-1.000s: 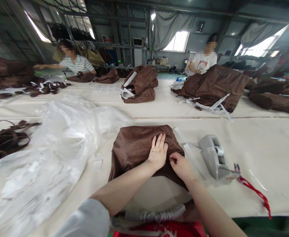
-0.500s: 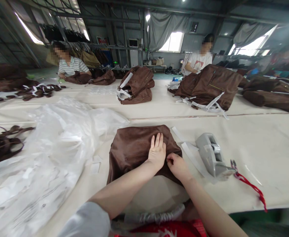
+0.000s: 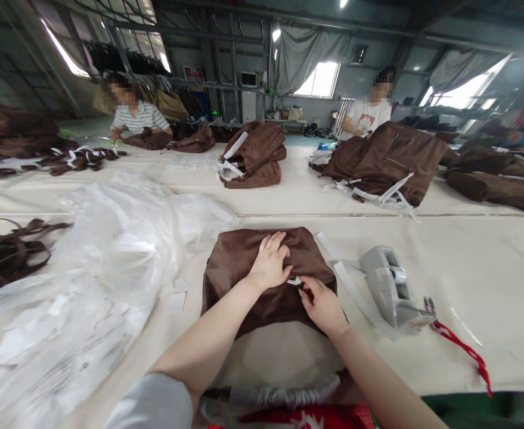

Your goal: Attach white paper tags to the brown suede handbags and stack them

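A brown leather bag (image 3: 239, 262) lies flat on the cream table (image 3: 467, 262) in front of me. My left hand (image 3: 269, 260) rests on top of the bag, fingers bent and pressing the leather down. My right hand (image 3: 319, 301) sits just right of it, its thumb and fingers pinched on a small white strip (image 3: 294, 280) at the bag's surface. The two hands almost touch.
A grey tape dispenser (image 3: 389, 286) stands right of the bag, with white paper strips (image 3: 353, 286) beside it and red-handled snips (image 3: 456, 342) further right. A heap of clear plastic bags (image 3: 87, 268) fills the left. Brown straps (image 3: 6, 250) lie far left. Two people work at the far table among brown bags (image 3: 253, 155).
My left hand has slid up and left on the bag and bent its fingers. A small white strip now shows between my hands, pinched by my right hand.
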`<action>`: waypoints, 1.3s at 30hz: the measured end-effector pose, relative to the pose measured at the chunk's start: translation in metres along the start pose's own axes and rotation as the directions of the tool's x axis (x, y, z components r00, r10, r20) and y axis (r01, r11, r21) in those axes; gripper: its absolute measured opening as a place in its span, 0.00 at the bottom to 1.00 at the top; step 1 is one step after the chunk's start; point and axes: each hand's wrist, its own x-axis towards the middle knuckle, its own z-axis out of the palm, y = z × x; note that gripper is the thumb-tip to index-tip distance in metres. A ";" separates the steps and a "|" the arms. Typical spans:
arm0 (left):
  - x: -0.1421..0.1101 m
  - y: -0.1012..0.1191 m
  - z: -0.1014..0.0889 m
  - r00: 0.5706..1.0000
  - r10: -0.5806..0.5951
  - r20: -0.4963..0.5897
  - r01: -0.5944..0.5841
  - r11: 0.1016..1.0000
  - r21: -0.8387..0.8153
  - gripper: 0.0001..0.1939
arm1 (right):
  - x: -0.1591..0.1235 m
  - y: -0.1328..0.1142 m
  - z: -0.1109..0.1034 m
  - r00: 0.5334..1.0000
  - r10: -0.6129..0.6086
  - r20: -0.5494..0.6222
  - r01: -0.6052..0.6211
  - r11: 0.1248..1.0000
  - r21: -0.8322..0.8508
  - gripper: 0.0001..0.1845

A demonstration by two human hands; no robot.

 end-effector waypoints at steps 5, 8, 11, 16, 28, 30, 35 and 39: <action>-0.003 0.005 0.002 0.995 0.043 0.086 -0.047 0.998 0.044 0.26 | -0.002 0.000 0.001 0.999 0.013 -0.053 -0.015 0.999 -0.038 0.10; 0.000 0.008 0.005 0.993 0.049 0.108 -0.061 0.991 0.119 0.30 | -0.002 0.003 0.001 0.998 0.014 -0.055 -0.017 0.998 -0.059 0.10; 0.005 0.014 0.009 0.990 0.066 0.123 -0.087 0.981 0.175 0.27 | -0.003 0.005 0.001 0.997 0.040 -0.071 -0.046 0.996 -0.079 0.11; 0.005 0.026 0.020 0.988 0.136 0.076 -0.153 0.939 0.309 0.12 | -0.003 0.009 0.003 0.993 0.062 -0.100 -0.070 0.994 -0.080 0.12; -0.013 0.034 0.026 0.901 0.363 -0.237 -0.234 0.868 0.439 0.11 | -0.012 -0.010 -0.001 0.994 -0.090 0.066 0.110 0.892 -0.438 0.18; -0.013 0.035 0.027 0.885 0.364 -0.289 -0.214 0.871 0.442 0.10 | -0.015 -0.012 0.002 0.994 -0.049 0.096 0.092 0.850 -0.519 0.20; -0.014 0.038 0.031 0.865 0.366 -0.343 -0.192 0.873 0.448 0.10 | -0.015 -0.016 0.008 0.992 0.071 0.101 0.006 0.790 -0.613 0.22; -0.013 0.039 0.028 0.920 0.306 -0.245 -0.205 0.908 0.365 0.11 | -0.007 -0.020 0.011 0.981 0.152 0.120 -0.047 0.785 -0.617 0.23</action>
